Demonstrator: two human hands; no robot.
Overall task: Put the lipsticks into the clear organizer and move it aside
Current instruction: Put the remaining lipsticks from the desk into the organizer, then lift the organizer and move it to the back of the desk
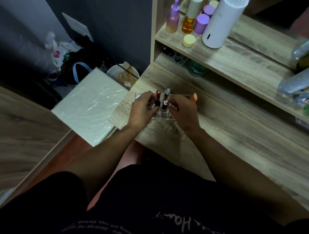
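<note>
Clear acrylic, the organizer is set near the desk's left front edge. A red-capped lipstick is pinched upright by the left hand, a clear-capped lipstick by the right hand, seemingly so both can be seated in adjacent slots. Both hands are closed around them.

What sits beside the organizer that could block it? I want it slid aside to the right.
An orange-tipped item stands just right of the clear organizer, near the right hand. Beyond it, the desk looks bare. Both hands already touch the organizer.
</note>
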